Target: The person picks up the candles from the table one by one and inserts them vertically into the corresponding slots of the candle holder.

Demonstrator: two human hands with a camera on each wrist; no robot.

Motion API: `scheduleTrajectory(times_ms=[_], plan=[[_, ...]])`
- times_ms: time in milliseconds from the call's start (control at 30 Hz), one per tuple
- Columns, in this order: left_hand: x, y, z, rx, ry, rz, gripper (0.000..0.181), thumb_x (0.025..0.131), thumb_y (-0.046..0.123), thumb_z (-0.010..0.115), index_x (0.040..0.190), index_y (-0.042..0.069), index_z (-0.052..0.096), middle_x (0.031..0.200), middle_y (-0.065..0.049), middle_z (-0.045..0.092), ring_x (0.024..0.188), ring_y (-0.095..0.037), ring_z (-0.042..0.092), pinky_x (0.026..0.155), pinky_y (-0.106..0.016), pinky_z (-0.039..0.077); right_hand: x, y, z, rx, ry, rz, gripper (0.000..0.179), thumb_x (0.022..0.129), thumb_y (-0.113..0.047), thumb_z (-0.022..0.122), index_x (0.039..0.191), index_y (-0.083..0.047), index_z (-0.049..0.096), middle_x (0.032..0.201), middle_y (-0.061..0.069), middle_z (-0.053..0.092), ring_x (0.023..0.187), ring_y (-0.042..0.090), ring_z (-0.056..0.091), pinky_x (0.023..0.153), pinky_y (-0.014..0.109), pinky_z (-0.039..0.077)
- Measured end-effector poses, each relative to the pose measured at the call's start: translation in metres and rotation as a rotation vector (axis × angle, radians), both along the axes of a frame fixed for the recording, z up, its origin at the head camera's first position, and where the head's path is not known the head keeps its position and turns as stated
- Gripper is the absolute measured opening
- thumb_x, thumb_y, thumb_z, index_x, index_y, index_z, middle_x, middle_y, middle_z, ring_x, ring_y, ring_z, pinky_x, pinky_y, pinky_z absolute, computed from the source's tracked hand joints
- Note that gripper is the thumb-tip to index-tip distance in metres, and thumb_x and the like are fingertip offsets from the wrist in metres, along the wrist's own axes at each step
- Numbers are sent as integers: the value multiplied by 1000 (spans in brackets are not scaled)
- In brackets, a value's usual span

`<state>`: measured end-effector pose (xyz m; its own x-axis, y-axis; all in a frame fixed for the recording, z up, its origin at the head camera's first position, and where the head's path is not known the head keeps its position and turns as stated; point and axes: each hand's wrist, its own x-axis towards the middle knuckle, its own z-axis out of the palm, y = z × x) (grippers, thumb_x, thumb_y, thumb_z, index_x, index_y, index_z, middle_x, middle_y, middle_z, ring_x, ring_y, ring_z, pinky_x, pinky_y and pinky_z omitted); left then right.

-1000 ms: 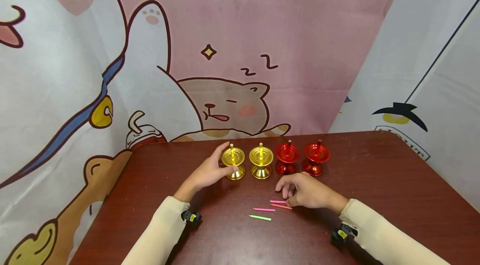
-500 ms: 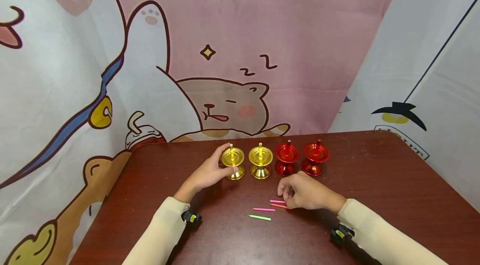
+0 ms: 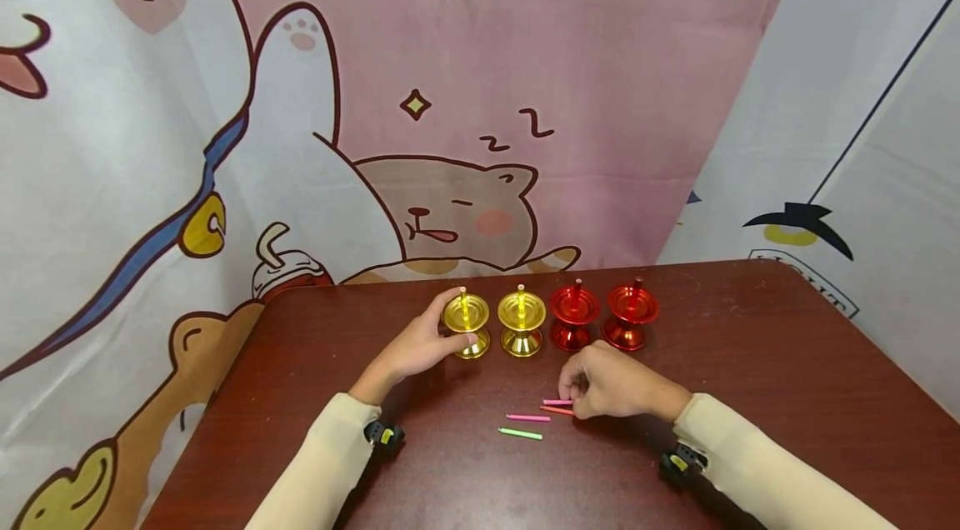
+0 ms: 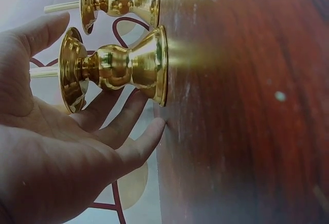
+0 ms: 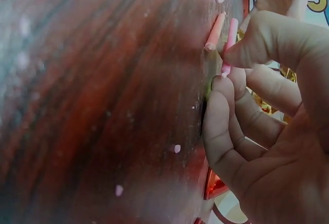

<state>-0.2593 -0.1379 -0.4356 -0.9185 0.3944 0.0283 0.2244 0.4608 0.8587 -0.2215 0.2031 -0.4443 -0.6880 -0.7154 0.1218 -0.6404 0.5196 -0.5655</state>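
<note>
My left hand point(image 3: 414, 342) is curled round the leftmost gold candle holder point(image 3: 474, 318), thumb in front and fingers behind. The holder stands upright, with a pin rising from its dish. Next to it stands a second gold candle holder point(image 3: 522, 315). Over the table, my right hand point(image 3: 622, 380) pinches a thin pink candle point(image 5: 232, 31) between thumb and forefinger, low at the tabletop. An orange candle point(image 3: 553, 409) lies right beside it, partly hidden by the thumb in the head view. A second pink candle point(image 3: 528, 417) and a green candle point(image 3: 520, 434) lie to the left.
Two red candle holders point(image 3: 574, 310) stand to the right of the gold ones, just beyond my right hand. The dark wooden table point(image 3: 465, 480) ends at a printed cartoon cloth point(image 3: 600, 80). Small pale crumbs point(image 5: 177, 148) dot the tabletop.
The right hand's fingers have drawn together on the pink candle, which has shifted slightly to the right. The left hand stays at its candle holder.
</note>
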Motion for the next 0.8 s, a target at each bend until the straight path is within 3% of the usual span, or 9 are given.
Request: scheduleTrajectory(times_ms=[433, 800], plan=[[0, 0, 1, -7, -4, 2, 89, 101, 30, 80, 172, 12, 30, 150, -18, 60, 132, -34, 65, 113, -58, 49, 1, -2, -1, 44, 42, 24, 31, 69, 0, 83, 72, -26, 67, 74, -17, 57, 67, -2, 51, 61, 22, 46], [1, 1, 0, -9, -5, 9, 89, 100, 29, 81, 172, 12, 31, 149, -18, 62, 131, -35, 65, 112, -58, 50, 1, 2, -3, -40, -32, 2, 28, 80, 0, 83, 79, -25, 72, 73, -21, 60, 69, 1, 55, 61, 24, 50]])
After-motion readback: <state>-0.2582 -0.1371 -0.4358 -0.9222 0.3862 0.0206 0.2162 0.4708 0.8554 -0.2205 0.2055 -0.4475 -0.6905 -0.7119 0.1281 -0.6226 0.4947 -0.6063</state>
